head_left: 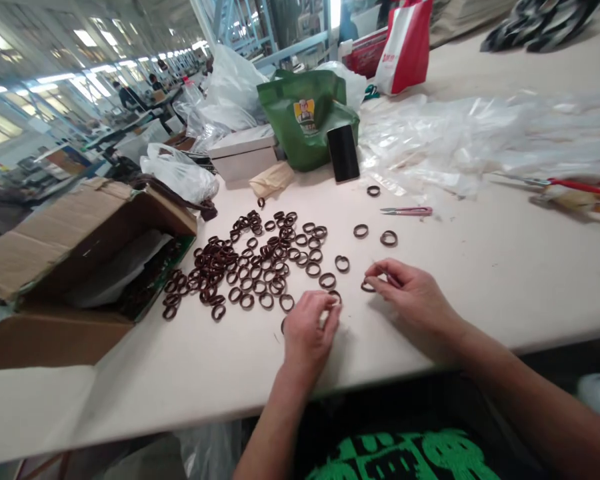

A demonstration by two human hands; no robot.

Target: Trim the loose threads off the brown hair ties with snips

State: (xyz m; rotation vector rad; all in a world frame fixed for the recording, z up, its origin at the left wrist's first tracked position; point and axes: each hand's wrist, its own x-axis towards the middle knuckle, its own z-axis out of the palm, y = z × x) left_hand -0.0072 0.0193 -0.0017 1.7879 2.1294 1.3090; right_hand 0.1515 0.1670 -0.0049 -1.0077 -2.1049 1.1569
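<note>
Many small dark brown rings lie spread and heaped over the pale table. My left hand is closed in a pinch at one brown ring, at the near right side of the spread. My fingers cover part of that ring. To its right, my right hand pinches another brown ring between thumb and fingertips, low over the tabletop. A few single rings lie beyond my hands, among them one ring and another ring.
An open cardboard box stands at the left. Pink thread snips lie beyond my right hand, red-handled scissors farther right. A phone leans on a green bag. Clear plastic sheets cover the back right.
</note>
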